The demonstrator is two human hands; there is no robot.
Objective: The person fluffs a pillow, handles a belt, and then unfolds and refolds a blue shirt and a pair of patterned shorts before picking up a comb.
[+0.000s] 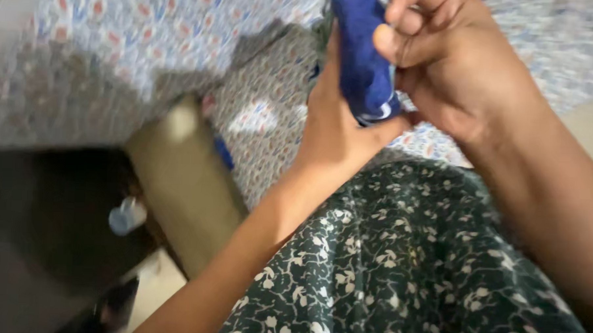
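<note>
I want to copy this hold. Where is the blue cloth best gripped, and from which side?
Grip the blue cloth around its bunched middle, probably from both sides: the left hand backs it from behind and the right hand pinches across its front. It stands roughly upright as a narrow bundle, so a sideways pinch suits it.

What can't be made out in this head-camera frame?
- Blue cloth: its top is cut off by the upper edge, its sides covered by the left hand and right hand; kind of item unclear.
- Left hand's fingers: hidden behind the cloth.
- Small pale-blue object on the dark floor: motion-blurred, unidentifiable.
- Dark object at the bottom edge: blurred and cut off.
</note>
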